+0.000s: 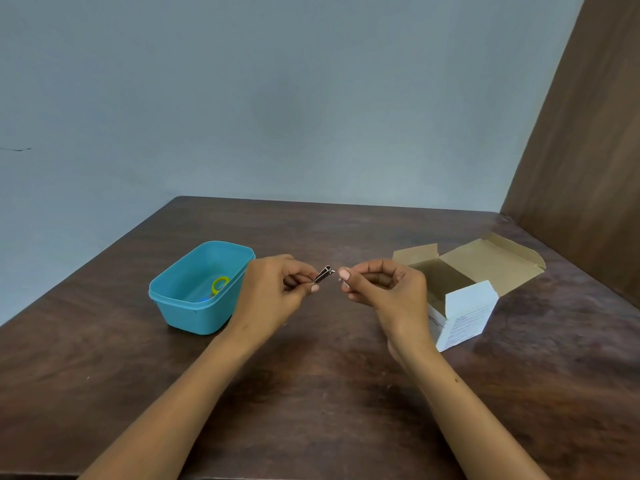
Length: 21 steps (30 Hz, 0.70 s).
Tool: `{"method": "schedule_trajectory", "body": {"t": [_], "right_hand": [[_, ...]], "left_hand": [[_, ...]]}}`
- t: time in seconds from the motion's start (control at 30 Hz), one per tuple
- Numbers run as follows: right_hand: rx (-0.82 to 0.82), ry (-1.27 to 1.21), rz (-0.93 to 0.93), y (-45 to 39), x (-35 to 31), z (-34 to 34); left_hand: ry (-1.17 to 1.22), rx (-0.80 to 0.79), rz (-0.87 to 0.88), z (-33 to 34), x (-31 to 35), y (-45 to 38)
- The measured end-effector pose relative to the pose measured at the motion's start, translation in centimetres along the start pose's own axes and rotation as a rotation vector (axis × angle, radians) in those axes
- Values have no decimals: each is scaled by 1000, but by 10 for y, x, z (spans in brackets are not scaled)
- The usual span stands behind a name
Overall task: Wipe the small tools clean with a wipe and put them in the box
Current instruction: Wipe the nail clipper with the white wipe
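My left hand (277, 289) pinches a small metal nail clipper (324, 274) above the middle of the table, its tip pointing right. My right hand (379, 284) is curled close to the clipper's tip, with a small white scrap, perhaps a wipe (344, 281), pinched at its fingertips; it is too small to tell for sure. An open white cardboard box (465, 313) with brown flaps stands to the right, behind my right hand.
A turquoise plastic tub (173, 299) sits left of my left hand, holding a yellow ring (220, 284) and a blue item. The dark wooden table (311, 393) meets a blue wall at the back and a wooden panel (588, 168) at the right.
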State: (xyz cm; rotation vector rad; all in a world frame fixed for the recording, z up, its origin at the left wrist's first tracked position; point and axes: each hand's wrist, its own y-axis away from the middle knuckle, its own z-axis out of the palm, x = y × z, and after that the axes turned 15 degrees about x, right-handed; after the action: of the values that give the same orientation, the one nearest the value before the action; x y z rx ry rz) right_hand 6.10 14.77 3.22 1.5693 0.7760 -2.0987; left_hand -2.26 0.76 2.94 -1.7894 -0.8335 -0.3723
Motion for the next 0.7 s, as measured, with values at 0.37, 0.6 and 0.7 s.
{"method": "schedule_trajectory", "body": {"t": [0.37,0.6,0.7], "right_hand": [[3,398,-497,2,9,-1],[-161,363,-335,3,13,4],[-173,187,-123,1,11,1]], "left_hand": [[160,-99,-309,-1,-2,-3],[448,-98,-517,-2,6,0],[509,-142,-583,-5,8,-1]]}}
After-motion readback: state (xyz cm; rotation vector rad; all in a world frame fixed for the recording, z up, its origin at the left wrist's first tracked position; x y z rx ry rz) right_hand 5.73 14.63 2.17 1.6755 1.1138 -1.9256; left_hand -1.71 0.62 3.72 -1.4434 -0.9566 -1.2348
